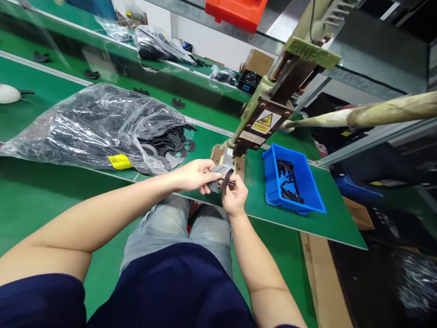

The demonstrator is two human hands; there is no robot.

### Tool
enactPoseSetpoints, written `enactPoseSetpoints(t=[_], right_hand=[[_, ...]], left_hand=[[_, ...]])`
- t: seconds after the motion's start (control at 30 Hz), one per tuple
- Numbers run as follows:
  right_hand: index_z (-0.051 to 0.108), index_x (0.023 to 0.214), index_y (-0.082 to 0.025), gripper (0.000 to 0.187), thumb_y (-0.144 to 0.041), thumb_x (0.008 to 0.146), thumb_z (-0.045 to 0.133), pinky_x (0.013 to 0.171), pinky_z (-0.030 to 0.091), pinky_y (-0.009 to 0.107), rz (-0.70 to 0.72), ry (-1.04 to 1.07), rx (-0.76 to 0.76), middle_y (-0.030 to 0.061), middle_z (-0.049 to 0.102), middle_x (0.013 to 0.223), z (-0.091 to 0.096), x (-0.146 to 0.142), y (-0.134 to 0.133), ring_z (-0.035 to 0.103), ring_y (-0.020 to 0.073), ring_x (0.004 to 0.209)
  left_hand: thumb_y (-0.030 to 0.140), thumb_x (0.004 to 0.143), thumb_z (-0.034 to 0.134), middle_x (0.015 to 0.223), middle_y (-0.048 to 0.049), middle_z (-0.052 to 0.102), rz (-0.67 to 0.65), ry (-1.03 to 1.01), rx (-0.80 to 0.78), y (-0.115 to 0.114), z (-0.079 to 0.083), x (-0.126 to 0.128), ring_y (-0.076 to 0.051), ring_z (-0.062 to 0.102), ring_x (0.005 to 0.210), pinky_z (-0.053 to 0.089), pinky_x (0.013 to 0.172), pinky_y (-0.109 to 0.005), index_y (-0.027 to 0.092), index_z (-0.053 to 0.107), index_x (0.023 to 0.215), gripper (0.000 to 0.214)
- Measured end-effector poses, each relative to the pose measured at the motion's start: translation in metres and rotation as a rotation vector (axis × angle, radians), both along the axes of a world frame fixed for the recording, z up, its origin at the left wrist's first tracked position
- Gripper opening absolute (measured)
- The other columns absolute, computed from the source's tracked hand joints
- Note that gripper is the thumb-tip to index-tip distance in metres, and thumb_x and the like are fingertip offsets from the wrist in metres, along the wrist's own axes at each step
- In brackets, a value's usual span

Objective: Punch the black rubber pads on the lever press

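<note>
My left hand (198, 176) pinches a grey curved flat piece (215, 178) at the table's front edge. Close beside it, my right hand (235, 196) is closed on a black curved strip (226, 181). The two pieces are held near each other; whether they touch I cannot tell. Just beyond my hands stands a hand press (256, 123) with a yellow warning label, its base (240, 167) on the table. To the left, an open clear plastic bag (99, 123) spills dark curved pieces (174, 143). Right of the press is a blue bin (297, 207) holding black strips (288, 177).
The press's long lever (368, 111) reaches out to the right above the bin. Behind the green table (273, 221) runs a green belt (153, 98) with a few scattered dark pieces. More plastic bags (160, 43) lie farther back, and a metal shelf with a red bin (235, 11) hangs overhead.
</note>
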State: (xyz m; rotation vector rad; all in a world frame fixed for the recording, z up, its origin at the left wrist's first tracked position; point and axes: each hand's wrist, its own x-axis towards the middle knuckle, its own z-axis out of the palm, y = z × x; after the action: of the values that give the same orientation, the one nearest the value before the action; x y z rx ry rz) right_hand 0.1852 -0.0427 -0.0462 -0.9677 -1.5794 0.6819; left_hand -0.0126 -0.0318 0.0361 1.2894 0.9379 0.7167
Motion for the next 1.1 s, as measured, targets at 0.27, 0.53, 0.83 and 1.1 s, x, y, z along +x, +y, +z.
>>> enactPoseSetpoints(t=[0.27,0.53,0.83,1.1], right_hand=[[0.071,0.107,-0.022,0.025,-0.043,0.101,0.061,0.087,0.061,0.037,0.036,-0.26,0.104,0.0079,0.077,0.1,0.016,0.017,0.006,0.072,0.0187,0.089],[0.07,0.099,-0.022,0.02,-0.038,0.102,0.058,0.084,0.061,0.038,0.056,-0.448,0.246,0.0081,0.077,0.092,0.015,0.024,0.014,0.071,0.0197,0.088],[0.07,0.1,-0.023,0.014,-0.033,0.101,0.06,0.082,0.058,0.039,0.126,-0.504,0.35,0.0081,0.076,0.093,0.021,0.031,0.012,0.069,0.0194,0.086],[0.07,0.109,-0.024,0.014,-0.032,0.101,0.062,0.085,0.062,0.038,0.145,-0.529,0.335,0.0071,0.08,0.102,0.047,0.027,0.013,0.075,0.0202,0.093]], left_hand=[[0.052,0.089,0.085,0.06,-0.0013,0.066,-0.007,0.173,-0.016,0.019,0.005,-0.004,-0.017,0.069,0.054,0.051,0.048,-0.023,0.021,0.054,0.081,0.044],[0.052,0.096,0.068,0.079,-0.0021,0.062,0.102,0.538,0.614,0.008,0.009,0.0,-0.016,0.055,0.069,0.039,0.063,-0.029,0.022,0.06,0.075,0.038],[0.054,0.095,0.064,0.062,0.0023,0.043,-0.029,0.454,0.397,0.013,0.007,0.007,-0.013,0.037,0.058,0.026,0.056,-0.029,0.022,0.045,0.063,0.05],[0.063,0.083,0.082,0.076,0.0001,0.065,0.019,0.11,0.073,0.019,-0.005,-0.006,-0.013,0.058,0.067,0.046,0.06,-0.023,0.02,0.065,0.092,0.047]])
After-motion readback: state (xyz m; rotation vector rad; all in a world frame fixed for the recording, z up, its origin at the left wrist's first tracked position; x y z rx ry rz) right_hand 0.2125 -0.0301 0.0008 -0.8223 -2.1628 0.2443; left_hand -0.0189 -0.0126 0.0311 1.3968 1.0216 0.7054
